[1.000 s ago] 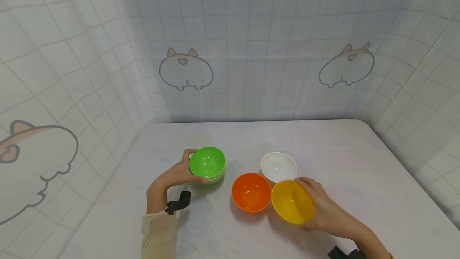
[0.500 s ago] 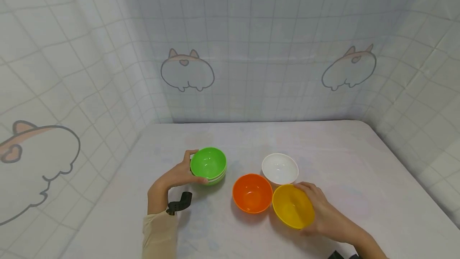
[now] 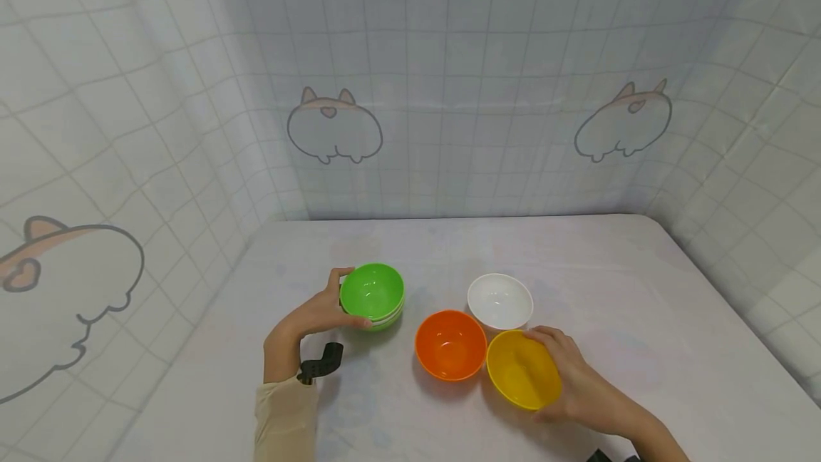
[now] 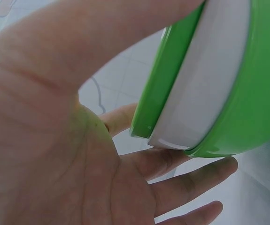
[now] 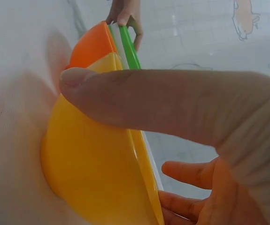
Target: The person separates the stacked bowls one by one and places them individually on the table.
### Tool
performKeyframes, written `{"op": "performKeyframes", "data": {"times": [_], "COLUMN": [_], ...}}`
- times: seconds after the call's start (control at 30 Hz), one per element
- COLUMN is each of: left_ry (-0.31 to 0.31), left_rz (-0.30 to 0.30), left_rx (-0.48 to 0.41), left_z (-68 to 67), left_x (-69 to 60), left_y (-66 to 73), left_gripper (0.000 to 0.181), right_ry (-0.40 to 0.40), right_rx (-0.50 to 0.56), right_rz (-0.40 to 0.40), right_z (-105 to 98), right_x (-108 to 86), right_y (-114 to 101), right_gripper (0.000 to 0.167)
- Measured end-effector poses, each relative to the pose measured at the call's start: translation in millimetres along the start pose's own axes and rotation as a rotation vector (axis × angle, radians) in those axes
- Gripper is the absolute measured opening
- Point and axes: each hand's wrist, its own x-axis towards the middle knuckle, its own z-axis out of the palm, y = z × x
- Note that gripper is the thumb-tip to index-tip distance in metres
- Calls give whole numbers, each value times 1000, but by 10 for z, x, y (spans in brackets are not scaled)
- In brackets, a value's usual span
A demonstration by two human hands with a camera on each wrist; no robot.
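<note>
And here we are with both hands busy: over on the left, the left hand (image 3: pixel 318 311) grips a nested stack (image 3: pixel 387 318), thumb on the near side, index finger reaching round the far side. The left wrist view gives the order: top green bowl (image 3: pixel 372 289), white middle bowl (image 4: pixel 203 77), lower green bowl (image 4: pixel 261 93). Across to the right, the right hand (image 3: pixel 571 382) holds the yellow bowl (image 3: pixel 522 369) by its right side, thumb across the near outer wall. That yellow one sits low over the tabletop (image 3: pixel 398 419), its base touching or nearly so; hard to call! The orange bowl (image 3: pixel 451 345) is right beside it on the left, the loose white bowl (image 3: pixel 500 301) just beyond on the far side. Good handling here, I'd say, means a light, even hold on the yellow wall and a level rim, with any move going upward first, since a sideways nudge could knock those close neighbours. On the left, a steady grip should prevent the nested rims from slipping.
</note>
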Motion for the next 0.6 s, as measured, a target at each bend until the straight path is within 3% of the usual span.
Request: {"op": "performKeyframes", "data": {"times": [0.6], "left_ry": [1], "left_rz": [-7], "left_rx": [8], "left_z": [-6], "left_x": [-18], "left_y": [7], "left_gripper": [109], "right_ry": [-19], "right_rx": [-24], "right_rz": [-24], "right_z": [14], "right_x": [-3], "right_y": [1], "right_gripper": [106]}}
